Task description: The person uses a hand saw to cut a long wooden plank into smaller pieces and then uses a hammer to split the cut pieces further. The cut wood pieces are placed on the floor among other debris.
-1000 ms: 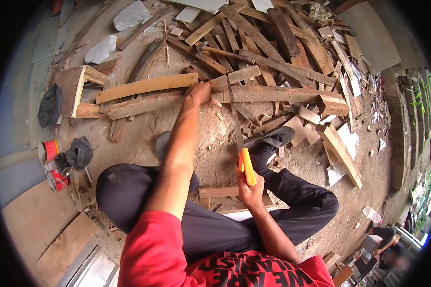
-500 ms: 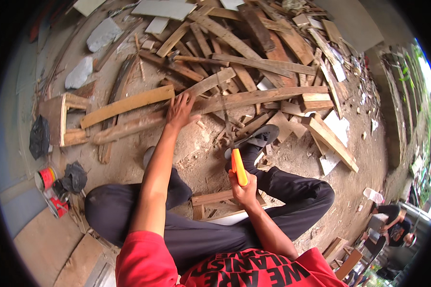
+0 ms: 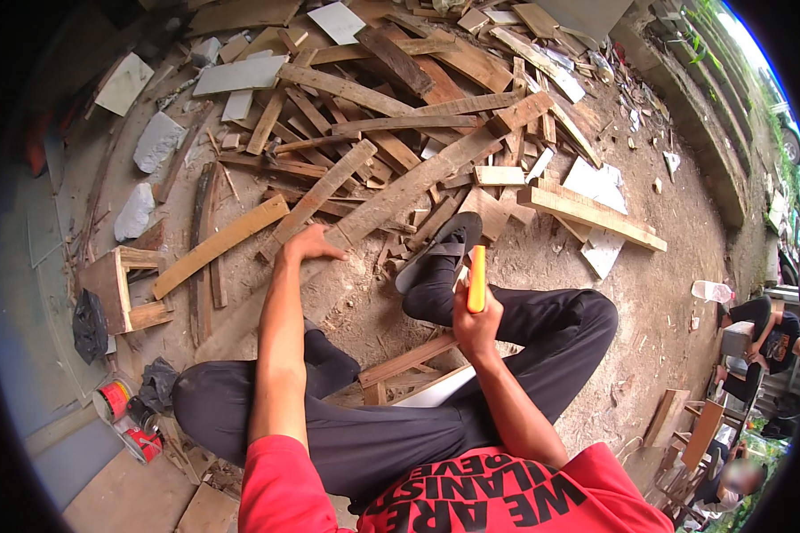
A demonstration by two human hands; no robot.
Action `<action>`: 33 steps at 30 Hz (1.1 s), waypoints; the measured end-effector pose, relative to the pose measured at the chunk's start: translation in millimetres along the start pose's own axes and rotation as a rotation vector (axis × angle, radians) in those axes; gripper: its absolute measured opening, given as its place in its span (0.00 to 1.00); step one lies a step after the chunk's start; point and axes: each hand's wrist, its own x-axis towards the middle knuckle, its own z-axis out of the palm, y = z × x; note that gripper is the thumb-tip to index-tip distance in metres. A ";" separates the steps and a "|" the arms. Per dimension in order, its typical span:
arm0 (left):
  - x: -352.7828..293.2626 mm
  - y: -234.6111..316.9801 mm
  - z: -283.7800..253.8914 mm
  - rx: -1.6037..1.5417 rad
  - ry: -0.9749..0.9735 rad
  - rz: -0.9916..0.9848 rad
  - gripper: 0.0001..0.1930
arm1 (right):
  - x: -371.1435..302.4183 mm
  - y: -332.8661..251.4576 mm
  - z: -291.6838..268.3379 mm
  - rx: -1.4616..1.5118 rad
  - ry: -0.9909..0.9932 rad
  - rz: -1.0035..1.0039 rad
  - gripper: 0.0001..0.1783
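My left hand [image 3: 308, 243] is closed over a long wooden beam [image 3: 427, 178], thumb on the near side and fingers toward the far side. The beam slants from the lower left up to the right, its far end lying over the wood pile; my forearm covers part of it. A shorter board [image 3: 333, 182] lies close beyond the hand. My right hand [image 3: 477, 329] is wrapped round the orange handle of a hand saw [image 3: 477, 280], held upright above my right leg. The saw's blade can hardly be made out.
A heap of scrap wood [image 3: 400, 75] fills the far side. A wooden frame [image 3: 409, 360] lies between my legs. At left are a wooden box frame [image 3: 124, 289], a black bag [image 3: 89, 324] and cans [image 3: 114, 400]. A person [image 3: 769, 342] sits at far right.
The long beam has swung, its right end moving up and away, with my left hand on it. My right hand has moved right with the saw. The view has shifted too.
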 end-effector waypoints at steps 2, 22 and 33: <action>-10.1 22.1 -1.9 -0.038 -0.080 0.007 0.45 | 5.6 6.8 -6.1 -0.122 0.089 0.000 0.11; -55.6 59.5 37.9 -0.207 -0.102 -0.031 0.37 | 111.7 78.0 135.8 0.752 -0.200 0.968 0.50; -90.8 35.0 71.5 -0.034 0.389 -0.016 0.46 | 107.6 83.0 181.3 0.542 -0.146 0.505 0.35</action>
